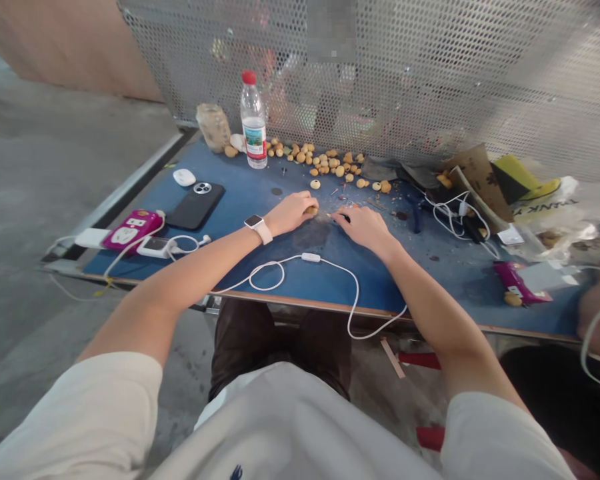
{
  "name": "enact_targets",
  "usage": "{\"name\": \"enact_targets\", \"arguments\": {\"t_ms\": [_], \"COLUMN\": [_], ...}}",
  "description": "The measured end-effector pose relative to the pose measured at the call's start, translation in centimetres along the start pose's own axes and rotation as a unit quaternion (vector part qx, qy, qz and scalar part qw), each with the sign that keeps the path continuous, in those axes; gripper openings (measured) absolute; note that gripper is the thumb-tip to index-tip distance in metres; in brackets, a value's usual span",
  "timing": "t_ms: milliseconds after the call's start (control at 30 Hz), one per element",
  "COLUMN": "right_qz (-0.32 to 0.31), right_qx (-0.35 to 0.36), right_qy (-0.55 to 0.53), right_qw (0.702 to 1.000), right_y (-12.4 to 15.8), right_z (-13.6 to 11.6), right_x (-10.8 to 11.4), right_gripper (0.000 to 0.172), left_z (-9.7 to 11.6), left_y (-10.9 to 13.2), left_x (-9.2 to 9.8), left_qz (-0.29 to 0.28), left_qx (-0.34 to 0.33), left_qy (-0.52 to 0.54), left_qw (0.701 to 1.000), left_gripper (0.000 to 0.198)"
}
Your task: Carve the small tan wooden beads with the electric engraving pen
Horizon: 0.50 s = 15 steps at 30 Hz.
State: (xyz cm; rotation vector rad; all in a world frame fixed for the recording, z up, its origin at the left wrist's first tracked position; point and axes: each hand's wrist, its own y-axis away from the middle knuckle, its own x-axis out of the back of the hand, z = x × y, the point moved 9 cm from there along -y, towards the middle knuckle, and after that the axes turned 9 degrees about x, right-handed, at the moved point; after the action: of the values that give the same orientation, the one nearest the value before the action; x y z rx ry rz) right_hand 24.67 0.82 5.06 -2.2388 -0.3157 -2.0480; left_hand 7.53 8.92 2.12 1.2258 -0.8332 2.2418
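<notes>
Blue matting covers your worktop (260,193), scuffed dark between your hands. At nine o'clock from your left hand lies a glossy pink power strip (130,230); the white leads beside it run off the table's edge and out of sight. A black phone (195,205) lies face down at ten o'clock, with a white oval case (184,177) just beyond it. At eleven o'clock stand a cloudy jar (213,127), its contents hard to make out, and a clear water bottle (253,120) with a red cap.

Your left hand (293,211), a white-strapped watch (258,228) on its wrist, is curled over a tan round piece (311,211), and your fingers hide most of it. More tan pieces (325,162) are scattered at twelve o'clock along the perforated metal screen (430,80), which blurs whatever is behind it. A white cable (305,257) loops at six o'clock.

Your right hand (363,227) has its fingertips drawn together at a small dark thing (344,217); you cannot tell whether it is gripped. At three o'clock, cardboard, yellow packaging (525,180) and crinkled plastic overlap. A co-worker's arm (597,313) is cut off by the right edge.
</notes>
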Motion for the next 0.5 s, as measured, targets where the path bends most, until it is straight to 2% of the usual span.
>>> {"name": "enact_targets", "arguments": {"t_ms": [500], "right_qz": [0.007], "right_qx": [0.026], "right_qy": [-0.038], "right_qw": [0.999], "right_y": [-0.6], "right_z": [0.3], "right_x": [-0.7], "right_gripper": [0.056], "left_z": [-1.2], "left_y": [-0.4], "left_x": [0.1], "left_qz": [0.015], "left_qx": [0.003], "left_qy": [0.034], "left_qw": [0.999], "left_gripper": [0.019]}}
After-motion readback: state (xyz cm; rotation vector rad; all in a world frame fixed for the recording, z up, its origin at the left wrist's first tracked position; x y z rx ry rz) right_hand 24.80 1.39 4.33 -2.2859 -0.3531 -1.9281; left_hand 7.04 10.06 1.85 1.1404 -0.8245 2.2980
